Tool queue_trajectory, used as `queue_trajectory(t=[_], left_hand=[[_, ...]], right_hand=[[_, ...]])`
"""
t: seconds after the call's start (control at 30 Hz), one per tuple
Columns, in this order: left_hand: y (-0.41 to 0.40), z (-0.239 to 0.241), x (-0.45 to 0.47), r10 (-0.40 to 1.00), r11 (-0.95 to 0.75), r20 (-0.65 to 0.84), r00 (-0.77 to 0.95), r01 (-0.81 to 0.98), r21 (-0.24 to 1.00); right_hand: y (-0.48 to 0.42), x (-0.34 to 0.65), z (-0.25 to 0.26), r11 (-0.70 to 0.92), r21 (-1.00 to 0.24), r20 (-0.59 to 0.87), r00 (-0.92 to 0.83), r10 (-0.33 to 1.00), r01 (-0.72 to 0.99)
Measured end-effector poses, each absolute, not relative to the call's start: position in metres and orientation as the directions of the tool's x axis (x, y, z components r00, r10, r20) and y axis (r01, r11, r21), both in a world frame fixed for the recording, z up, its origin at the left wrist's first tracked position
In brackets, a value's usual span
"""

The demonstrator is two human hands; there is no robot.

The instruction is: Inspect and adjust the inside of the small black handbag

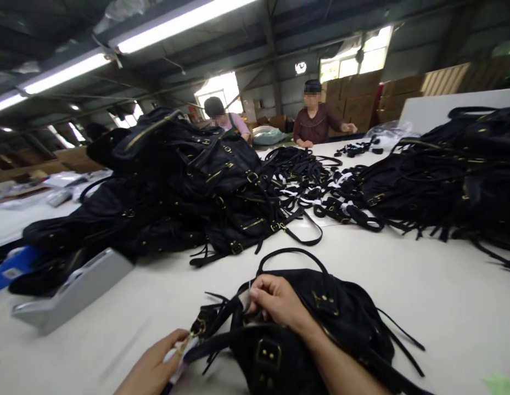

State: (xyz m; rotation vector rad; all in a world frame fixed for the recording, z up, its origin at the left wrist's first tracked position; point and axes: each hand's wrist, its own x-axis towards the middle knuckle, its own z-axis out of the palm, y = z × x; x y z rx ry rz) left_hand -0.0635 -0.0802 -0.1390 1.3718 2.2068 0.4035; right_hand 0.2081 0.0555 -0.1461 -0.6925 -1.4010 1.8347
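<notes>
A black handbag (349,312) with gold buckles, fringe-like ties and a raised loop handle lies on the white table in front of me. My right hand (275,302) reaches across its top, thumb and fingers pinched together beside a small pale piece at the handle's base. What the pinch holds is too small to make out. At the bag's left side, my left hand (156,359) grips a black strap (205,323) near its gold clasp, with some white wrapping beside the fingers. Part of the bag is hidden under my right forearm.
A tall heap of black bags (189,186) stands at left, another pile (456,170) at right. Between them lie coiled black straps (316,181) with white wrapping. A grey tray-like piece (77,291) sits at the left. Two people (320,120) work across the table (427,296).
</notes>
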Motion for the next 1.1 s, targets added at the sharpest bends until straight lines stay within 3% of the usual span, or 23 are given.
queue_trajectory(t=[0.07, 0.13, 0.23, 0.33, 0.43, 0.63, 0.7, 0.8, 0.9, 1.0, 1.1], left_hand=[[-0.092, -0.144, -0.048, 0.892, 0.446, -0.274, -0.359, 0.795, 0.410], [-0.094, -0.146, -0.038, 0.925, 0.379, -0.132, -0.357, 0.831, 0.407], [-0.089, -0.148, -0.036, 0.989, 0.093, 0.066, -0.135, 0.895, 0.436], [-0.081, -0.153, -0.041, 0.992, -0.109, 0.093, 0.080, 0.919, 0.379], [-0.073, -0.159, -0.044, 0.992, -0.126, 0.043, 0.119, 0.950, 0.285], [-0.059, -0.147, -0.043, 0.993, 0.026, -0.120, -0.014, 0.994, 0.104], [-0.056, -0.142, -0.044, 0.993, 0.062, -0.110, -0.043, 0.983, 0.174], [-0.047, -0.132, -0.052, 0.987, 0.158, -0.060, -0.146, 0.906, 0.392], [-0.025, -0.111, -0.062, 0.972, 0.203, 0.002, -0.235, 0.846, 0.494], [0.009, -0.080, -0.058, 0.967, 0.150, 0.093, -0.237, 0.825, 0.544], [0.044, -0.059, -0.030, 0.971, 0.022, 0.178, -0.158, 0.803, 0.595]], right_hand=[[0.055, 0.208, -0.148, -0.149, -0.966, 0.012, -0.612, 0.791, -0.212], [0.055, 0.208, -0.150, -0.150, -0.967, 0.010, -0.620, 0.785, -0.205], [0.055, 0.207, -0.152, -0.149, -0.972, 0.000, -0.630, 0.776, -0.183], [0.055, 0.207, -0.151, -0.131, -0.977, 0.005, -0.627, 0.779, -0.171], [0.054, 0.208, -0.150, -0.115, -0.979, 0.015, -0.619, 0.785, -0.170], [0.053, 0.206, -0.150, -0.088, -0.982, 0.031, -0.599, 0.800, -0.168], [0.053, 0.205, -0.151, -0.070, -0.983, 0.041, -0.584, 0.811, -0.168], [0.052, 0.204, -0.149, -0.010, -0.986, 0.083, -0.532, 0.843, -0.168], [0.048, 0.206, -0.145, 0.191, -0.974, 0.224, -0.434, 0.873, -0.119], [0.042, 0.207, -0.140, 0.444, -0.896, 0.420, -0.349, 0.838, -0.011], [0.039, 0.207, -0.139, 0.517, -0.856, 0.490, -0.301, 0.818, 0.011]])
